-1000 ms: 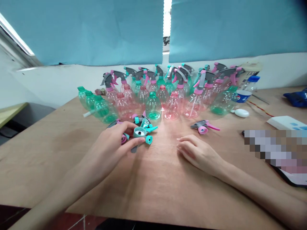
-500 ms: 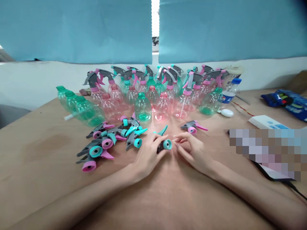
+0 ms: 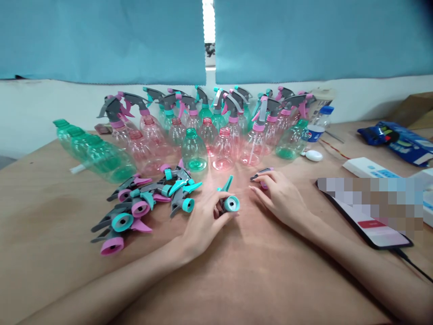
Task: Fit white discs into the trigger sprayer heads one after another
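Observation:
My left hand is closed around a grey and teal trigger spray head, its round collar facing me and its teal lever sticking up. To the right, my right hand is over a grey and pink spray head and partly hides it. The thumb and fingers of that hand are apart; whether they touch the spray head I cannot tell. Left of my left hand lies a pile of loose spray heads with pink or teal collars. Behind my hands, an open green bottle and an open pink bottle stand upright.
Several bottles fitted with spray heads fill the back of the table. Green bottles lean in a row at left. At right are a phone with its cable, a power strip, a blue packet and a blue-capped bottle.
My right hand has moved right, away from the teal-collared spray head, to the pink one. My left hand keeps its hold. The view has shifted slightly.

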`<state>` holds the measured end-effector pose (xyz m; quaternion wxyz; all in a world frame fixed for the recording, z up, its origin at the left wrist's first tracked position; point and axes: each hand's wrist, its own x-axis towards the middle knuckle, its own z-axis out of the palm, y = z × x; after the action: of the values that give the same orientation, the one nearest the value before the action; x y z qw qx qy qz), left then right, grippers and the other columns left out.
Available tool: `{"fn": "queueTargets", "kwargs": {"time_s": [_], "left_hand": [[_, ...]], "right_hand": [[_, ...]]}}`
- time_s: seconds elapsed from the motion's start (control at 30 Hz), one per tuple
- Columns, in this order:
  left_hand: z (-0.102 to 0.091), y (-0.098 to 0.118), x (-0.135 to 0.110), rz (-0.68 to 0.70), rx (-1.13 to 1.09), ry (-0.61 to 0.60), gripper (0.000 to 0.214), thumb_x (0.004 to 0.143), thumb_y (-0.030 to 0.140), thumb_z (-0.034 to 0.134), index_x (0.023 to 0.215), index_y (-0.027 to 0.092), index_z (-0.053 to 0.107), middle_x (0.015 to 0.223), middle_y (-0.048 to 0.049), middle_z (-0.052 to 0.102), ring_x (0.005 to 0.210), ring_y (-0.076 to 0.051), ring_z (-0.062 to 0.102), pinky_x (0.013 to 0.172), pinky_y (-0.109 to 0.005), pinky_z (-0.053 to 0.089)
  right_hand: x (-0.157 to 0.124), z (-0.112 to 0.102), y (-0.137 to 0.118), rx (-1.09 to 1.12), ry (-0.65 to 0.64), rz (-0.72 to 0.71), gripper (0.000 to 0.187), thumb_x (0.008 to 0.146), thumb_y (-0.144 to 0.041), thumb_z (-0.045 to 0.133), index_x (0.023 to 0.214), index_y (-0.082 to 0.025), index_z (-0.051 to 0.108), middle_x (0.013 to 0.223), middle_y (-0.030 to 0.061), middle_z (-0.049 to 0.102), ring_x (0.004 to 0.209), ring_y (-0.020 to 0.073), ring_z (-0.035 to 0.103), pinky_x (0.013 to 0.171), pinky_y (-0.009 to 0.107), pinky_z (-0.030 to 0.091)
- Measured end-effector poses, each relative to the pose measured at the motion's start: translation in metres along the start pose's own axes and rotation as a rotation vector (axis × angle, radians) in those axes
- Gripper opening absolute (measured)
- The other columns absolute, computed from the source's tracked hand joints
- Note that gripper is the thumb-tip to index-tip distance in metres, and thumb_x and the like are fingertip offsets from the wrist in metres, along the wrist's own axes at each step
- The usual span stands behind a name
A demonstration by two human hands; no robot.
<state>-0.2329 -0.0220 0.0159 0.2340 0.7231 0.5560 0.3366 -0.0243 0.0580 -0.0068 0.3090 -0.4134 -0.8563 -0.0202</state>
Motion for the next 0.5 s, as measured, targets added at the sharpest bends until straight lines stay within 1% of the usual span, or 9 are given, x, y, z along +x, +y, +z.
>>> {"fn": "queueTargets", "kwargs": {"time_s": [0.07,0.13,0.2,0.27,0.33,0.37,0.43,0.5], "left_hand": [[0.0,0.0,0.0,-0.007,-0.038,-0.006,0.018,0.081,0.026,0.064,0.098,0.022,0.059,0.077,0.0028,0.061,0.062,-0.013,0.058,0.059,-0.025,0.045],[0.0,-0.001,0.0,-0.001,-0.064,-0.013,0.018,0.081,0.025,0.063,0.099,0.022,0.059,0.077,0.0033,0.061,0.061,-0.012,0.057,0.058,-0.024,0.045],[0.0,-0.002,-0.001,0.01,-0.079,-0.024,0.02,0.082,0.022,0.063,0.101,0.023,0.06,0.076,0.0037,0.061,0.061,-0.012,0.056,0.058,-0.023,0.045],[0.0,-0.003,-0.001,0.014,-0.082,-0.035,0.021,0.081,0.02,0.063,0.102,0.023,0.06,0.077,0.0037,0.061,0.061,-0.011,0.056,0.057,-0.022,0.045],[-0.001,-0.003,0.0,0.006,-0.087,-0.046,0.023,0.081,0.019,0.063,0.103,0.022,0.06,0.077,0.0035,0.062,0.062,-0.011,0.056,0.057,-0.022,0.045],[-0.001,-0.003,0.0,0.003,-0.091,-0.049,0.024,0.08,0.019,0.063,0.104,0.022,0.061,0.077,0.0036,0.062,0.062,-0.011,0.056,0.057,-0.022,0.045],[-0.001,-0.003,0.001,0.005,-0.102,-0.05,0.025,0.08,0.016,0.062,0.104,0.022,0.061,0.076,0.0038,0.063,0.061,-0.011,0.055,0.056,-0.021,0.044],[-0.002,-0.002,0.001,0.016,-0.117,-0.044,0.026,0.078,0.013,0.062,0.103,0.021,0.062,0.076,0.004,0.063,0.06,-0.01,0.054,0.055,-0.02,0.043]], "right_hand": [[0.0,0.001,0.003,-0.081,-0.025,0.03,0.026,0.09,-0.04,0.049,0.089,-0.017,0.062,0.09,0.0108,0.065,0.089,0.0275,0.056,0.076,0.041,0.046],[0.0,0.001,0.004,-0.129,-0.008,0.064,0.032,0.088,-0.046,0.052,0.088,-0.016,0.063,0.087,0.0107,0.066,0.086,0.0279,0.057,0.077,0.043,0.045],[0.0,0.0,0.002,-0.113,0.039,0.045,0.033,0.086,-0.048,0.054,0.091,-0.016,0.063,0.089,0.0106,0.066,0.089,0.0276,0.058,0.085,0.047,0.043],[-0.001,-0.002,-0.004,-0.029,0.084,-0.038,0.027,0.088,-0.042,0.054,0.095,-0.017,0.062,0.094,0.0094,0.067,0.092,0.0257,0.059,0.095,0.051,0.037],[-0.004,-0.004,-0.014,0.11,0.118,-0.141,0.017,0.091,-0.033,0.052,0.099,-0.019,0.059,0.096,0.0072,0.067,0.092,0.0225,0.06,0.1,0.051,0.034],[-0.006,-0.005,-0.021,0.189,0.133,-0.181,0.014,0.091,-0.028,0.051,0.1,-0.019,0.057,0.095,0.0062,0.067,0.091,0.0212,0.06,0.099,0.049,0.036],[-0.01,-0.007,-0.033,0.309,0.14,-0.236,0.017,0.09,-0.026,0.053,0.105,-0.019,0.054,0.096,0.0067,0.065,0.093,0.0213,0.059,0.093,0.045,0.042],[-0.014,-0.007,-0.042,0.381,0.122,-0.255,0.022,0.088,-0.028,0.056,0.108,-0.018,0.053,0.096,0.0081,0.062,0.091,0.0212,0.058,0.081,0.037,0.049]]}}
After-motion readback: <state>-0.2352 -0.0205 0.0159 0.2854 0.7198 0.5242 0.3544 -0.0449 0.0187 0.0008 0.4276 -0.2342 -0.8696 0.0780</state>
